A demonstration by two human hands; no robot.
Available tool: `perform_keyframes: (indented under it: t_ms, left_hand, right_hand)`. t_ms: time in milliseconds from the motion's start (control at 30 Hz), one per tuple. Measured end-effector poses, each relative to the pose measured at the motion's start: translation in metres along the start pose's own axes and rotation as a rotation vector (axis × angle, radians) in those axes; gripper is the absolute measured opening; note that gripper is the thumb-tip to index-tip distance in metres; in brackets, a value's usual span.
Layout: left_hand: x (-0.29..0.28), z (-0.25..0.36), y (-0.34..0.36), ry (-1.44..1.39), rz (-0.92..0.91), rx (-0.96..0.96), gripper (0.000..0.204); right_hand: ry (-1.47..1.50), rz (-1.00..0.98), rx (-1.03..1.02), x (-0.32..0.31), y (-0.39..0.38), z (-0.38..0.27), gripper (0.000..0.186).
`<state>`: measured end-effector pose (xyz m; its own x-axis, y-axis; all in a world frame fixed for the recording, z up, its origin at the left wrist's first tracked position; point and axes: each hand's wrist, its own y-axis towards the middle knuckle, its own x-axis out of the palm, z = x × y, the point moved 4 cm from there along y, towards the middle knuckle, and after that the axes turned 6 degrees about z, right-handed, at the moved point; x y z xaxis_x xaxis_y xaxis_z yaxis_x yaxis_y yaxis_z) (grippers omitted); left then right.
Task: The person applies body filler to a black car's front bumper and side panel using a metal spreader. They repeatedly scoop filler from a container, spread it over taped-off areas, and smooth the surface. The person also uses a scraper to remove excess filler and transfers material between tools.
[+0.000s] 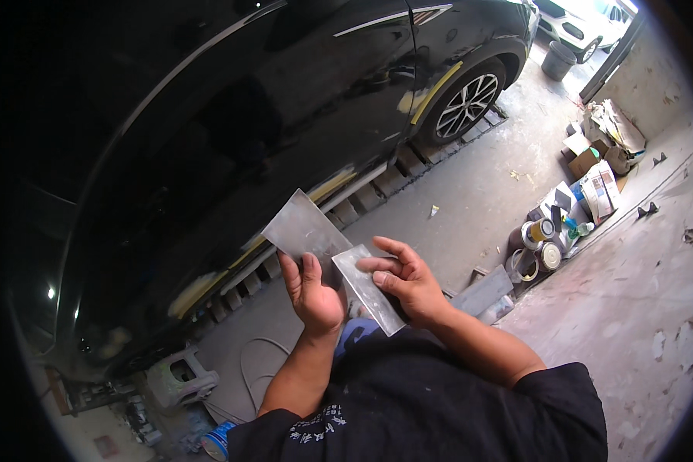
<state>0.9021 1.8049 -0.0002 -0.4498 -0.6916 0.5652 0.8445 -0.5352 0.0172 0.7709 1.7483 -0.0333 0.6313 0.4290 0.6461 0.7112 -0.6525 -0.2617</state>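
Observation:
In the middle of the head view, my left hand (313, 296) grips a wide, flat grey metal plate (300, 222) by its lower part, thumb on its face. My right hand (404, 281) is closed on a smaller, narrow grey spreader (363, 289), with the index finger raised above it. The spreader lies at or over the lower right edge of the plate; I cannot tell if they touch. Both are tilted and held in front of a black car (231, 138), whose lower body has yellow tape (436, 93) and pale sanded patches.
Along the right wall lie cans (549, 255), cardboard and papers (597, 185). A grey plastic stool (182, 377) and a hose (245, 346) are at lower left. The car's wheel (467, 105) sits above dark floor blocks. A bucket (558, 61) and white car (581, 23) are at top right.

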Motion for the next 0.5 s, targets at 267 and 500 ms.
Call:
perform_keyframes:
  t_ms: [267, 500]
  left_hand:
    - [-0.01, 0.013, -0.002, -0.122, -0.103, -0.026, 0.041]
    - [-0.05, 0.042, 0.011, -0.126, -0.117, 0.041, 0.037]
  right_hand:
    - [0.016, -0.018, 0.005, 0.021, -0.002, -0.007, 0.054]
    - [-0.081, -0.063, -0.015, 0.057, 0.001, 0.017, 0.052]
